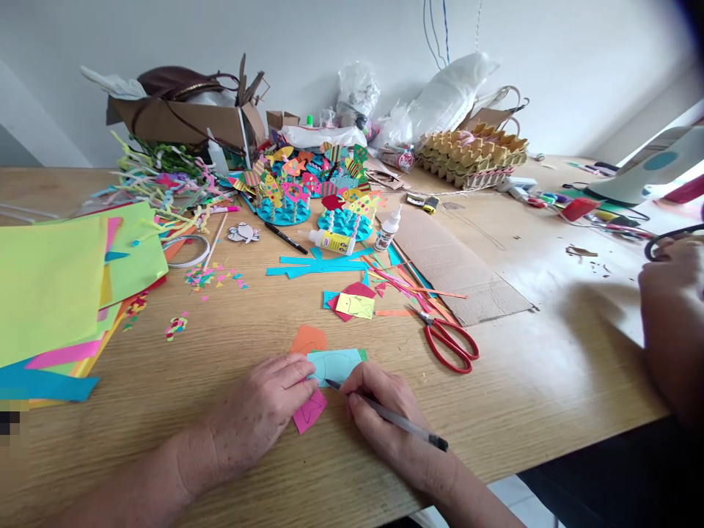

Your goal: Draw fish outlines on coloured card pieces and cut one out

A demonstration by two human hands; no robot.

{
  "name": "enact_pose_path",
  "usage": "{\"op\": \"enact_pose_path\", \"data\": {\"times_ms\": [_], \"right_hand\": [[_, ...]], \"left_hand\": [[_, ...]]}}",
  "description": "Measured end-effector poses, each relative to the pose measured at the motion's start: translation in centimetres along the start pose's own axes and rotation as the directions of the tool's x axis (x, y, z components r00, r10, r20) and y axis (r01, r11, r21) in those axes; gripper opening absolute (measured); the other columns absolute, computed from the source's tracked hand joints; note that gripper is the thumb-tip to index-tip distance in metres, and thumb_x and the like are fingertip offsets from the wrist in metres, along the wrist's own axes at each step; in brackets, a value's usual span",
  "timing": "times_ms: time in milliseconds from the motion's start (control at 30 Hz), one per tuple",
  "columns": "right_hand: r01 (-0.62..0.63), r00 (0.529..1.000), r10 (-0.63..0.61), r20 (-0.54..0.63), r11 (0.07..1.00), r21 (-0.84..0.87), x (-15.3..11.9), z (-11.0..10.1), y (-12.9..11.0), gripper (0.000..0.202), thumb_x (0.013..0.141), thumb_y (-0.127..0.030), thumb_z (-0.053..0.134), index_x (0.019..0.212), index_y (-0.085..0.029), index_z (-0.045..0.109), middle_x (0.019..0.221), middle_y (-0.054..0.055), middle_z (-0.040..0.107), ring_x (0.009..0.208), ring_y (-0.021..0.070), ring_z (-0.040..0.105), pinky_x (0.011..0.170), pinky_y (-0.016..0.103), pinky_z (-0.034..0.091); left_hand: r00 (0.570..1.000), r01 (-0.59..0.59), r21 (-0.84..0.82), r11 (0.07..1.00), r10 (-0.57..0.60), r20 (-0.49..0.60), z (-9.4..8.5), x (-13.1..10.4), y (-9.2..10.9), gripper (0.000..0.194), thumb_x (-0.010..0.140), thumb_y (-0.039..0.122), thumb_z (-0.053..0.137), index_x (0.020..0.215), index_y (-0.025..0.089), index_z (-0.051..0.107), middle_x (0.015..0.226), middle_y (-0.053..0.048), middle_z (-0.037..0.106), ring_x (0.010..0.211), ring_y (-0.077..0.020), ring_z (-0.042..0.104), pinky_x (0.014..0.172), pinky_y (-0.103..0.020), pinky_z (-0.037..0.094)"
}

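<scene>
My right hand [385, 403] is closed round a pen [401, 420] with a clear barrel and a black end cap. Its tip touches a light blue paper piece [342, 364] that bears a drawn outline. My left hand [264, 403] lies with fingers stretched over the left edge of that piece, holding it against the table. Partly under this hand are an orange piece [309, 339] and a pink piece [311, 412], both with drawn lines. A green scrap shows behind the blue piece. Farther off, a yellow piece with a fish outline [355, 305] rests on red paper.
Red-handled scissors [452, 343] lie right of the paper, beside a cardboard sheet [451, 268]. Colored sheets [49, 286] are stacked at left. Glue bottles [388, 229], blue strips [319, 265] and paper fish on blue bases [283, 209] stand or lie beyond. Another person's hand [674, 271] is at right.
</scene>
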State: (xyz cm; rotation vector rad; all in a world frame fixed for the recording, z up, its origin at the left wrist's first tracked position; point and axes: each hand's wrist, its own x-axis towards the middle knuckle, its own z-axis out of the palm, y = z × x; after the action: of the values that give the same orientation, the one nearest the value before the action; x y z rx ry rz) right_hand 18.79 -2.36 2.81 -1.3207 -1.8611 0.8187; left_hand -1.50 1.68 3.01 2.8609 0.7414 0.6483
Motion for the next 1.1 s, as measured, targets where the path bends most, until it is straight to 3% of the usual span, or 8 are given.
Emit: {"op": "enact_pose_path", "data": {"times_ms": [267,567,1100], "right_hand": [[-0.010,0.999,0.010,-0.032,1.000,-0.014,-0.06,0.06,0.32,0.012,0.081,-0.011,0.043,0.079,-0.021,0.050,0.061,-0.004,0.049,0.055,0.0116,0.047,0.053,0.022,0.035],[-0.011,1.000,0.009,-0.027,0.997,-0.072,0.27,0.46,0.61,0.011,0.082,-0.011,0.045,0.081,-0.020,0.052,0.063,-0.003,0.053,0.057,0.0125,0.050,0.054,0.022,0.036],[-0.011,1.000,0.010,-0.021,0.998,-0.057,0.19,0.35,0.37,0.013,0.080,-0.010,0.043,0.078,-0.021,0.050,0.062,-0.003,0.052,0.057,0.0124,0.049,0.056,0.023,0.037]], "left_hand": [[0.999,0.027,-0.016,1.000,-0.027,0.024,0.03,-0.14,0.03,0.048,0.102,0.023,0.019,0.093,0.015,0.066,0.097,-0.008,0.065,0.090,-0.0199,0.061,0.078,-0.034,0.054],[0.994,0.051,-0.077,0.996,-0.044,0.099,0.20,-0.10,-0.08,0.040,0.101,0.019,0.025,0.096,0.015,0.065,0.096,-0.007,0.062,0.095,-0.0205,0.058,0.083,-0.037,0.053],[0.998,0.018,-0.035,0.999,-0.016,0.066,0.03,-0.07,0.04,0.040,0.100,0.016,0.025,0.094,0.015,0.065,0.097,-0.008,0.063,0.100,-0.0217,0.057,0.086,-0.038,0.053]]}}
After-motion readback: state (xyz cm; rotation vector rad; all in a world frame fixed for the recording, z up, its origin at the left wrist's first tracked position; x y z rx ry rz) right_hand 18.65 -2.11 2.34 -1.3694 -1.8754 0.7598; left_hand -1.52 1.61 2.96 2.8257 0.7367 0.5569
